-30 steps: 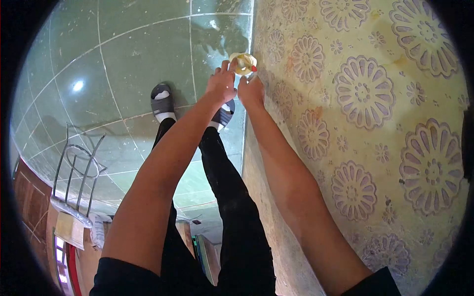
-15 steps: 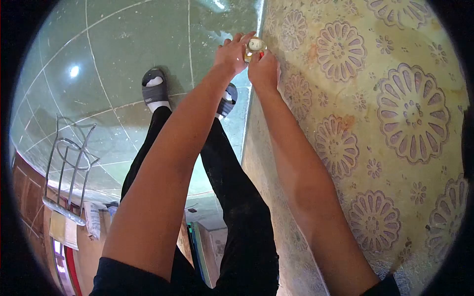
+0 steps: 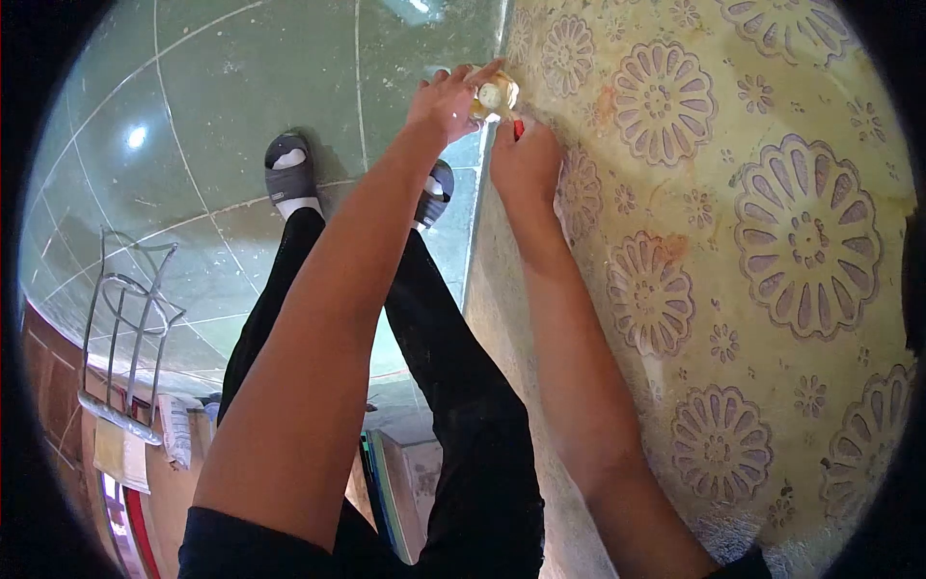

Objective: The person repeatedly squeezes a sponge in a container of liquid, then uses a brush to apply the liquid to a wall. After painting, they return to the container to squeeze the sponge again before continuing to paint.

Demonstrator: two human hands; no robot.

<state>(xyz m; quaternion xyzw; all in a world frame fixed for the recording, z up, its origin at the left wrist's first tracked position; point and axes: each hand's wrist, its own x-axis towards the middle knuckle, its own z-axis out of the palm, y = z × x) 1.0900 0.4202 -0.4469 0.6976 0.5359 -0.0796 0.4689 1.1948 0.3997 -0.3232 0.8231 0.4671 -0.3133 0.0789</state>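
Observation:
At the upper middle, my left hand is closed around a small shiny, clear and yellowish object. A pale round disc shows at its middle. What kind of object it is, I cannot make out. Just below and to the right, my right hand is curled shut on a small red item, mostly hidden in the fingers. The red tip points toward the clear object. Both hands are over the edge of the flower-patterned cloth.
The cloth-covered surface fills the right side. Green floor tiles lie left, with my sandalled feet on them. A metal rack-like frame stands at lower left. Book-like items show between my legs.
My right hand has drawn slightly down and away from the clear object, showing more of the red item. The object has shifted a little left and tilted in my left hand.

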